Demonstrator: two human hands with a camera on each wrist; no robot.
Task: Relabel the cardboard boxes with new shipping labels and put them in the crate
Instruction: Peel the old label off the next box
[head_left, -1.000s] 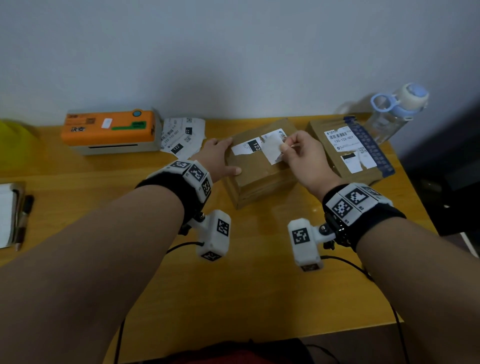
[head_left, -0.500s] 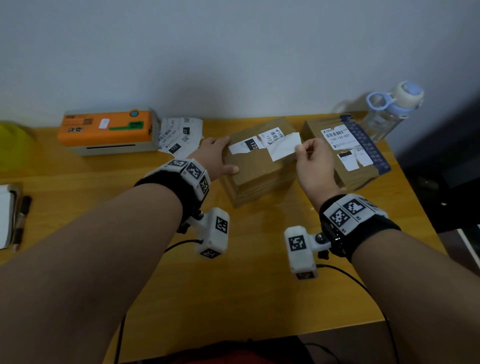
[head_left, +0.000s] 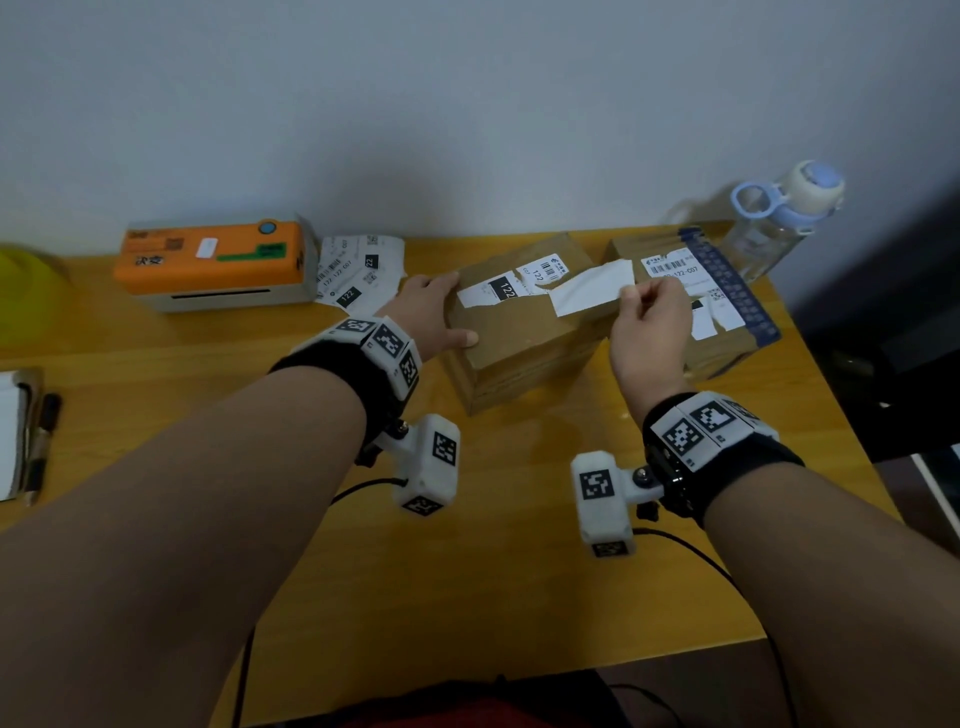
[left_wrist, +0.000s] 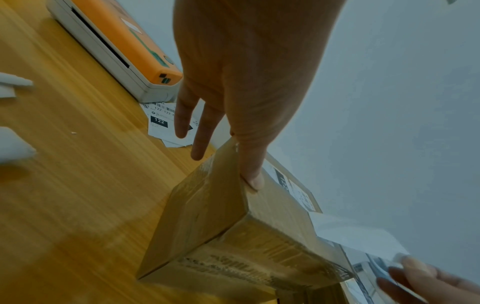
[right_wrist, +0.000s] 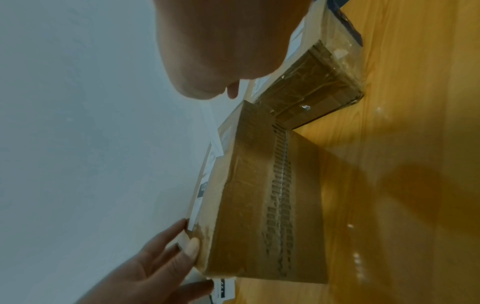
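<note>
Since 0.5 s ago: right hand (head_left: 649, 327) has pulled the peeled label strip (head_left: 589, 293) further right; more white backing is off the cardboard box (head_left: 524, 332). Thumb and fingers pinch the strip's end. Left hand (head_left: 431, 317) unchanged: fingers straight down the box's left side, thumb (left_wrist: 250, 166) pressed on its top edge. Box sits mid-table, touching the second box (head_left: 696, 301) on its right. Wooden table (head_left: 493, 571) stands against a plain pale wall (head_left: 467, 104); orange label printer (head_left: 213, 265), loose labels (head_left: 358, 270), water bottle (head_left: 774, 223) lie along the back edge.

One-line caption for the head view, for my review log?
Left hand steadies a cardboard box while the right hand pinches a strip of its old label.
</note>
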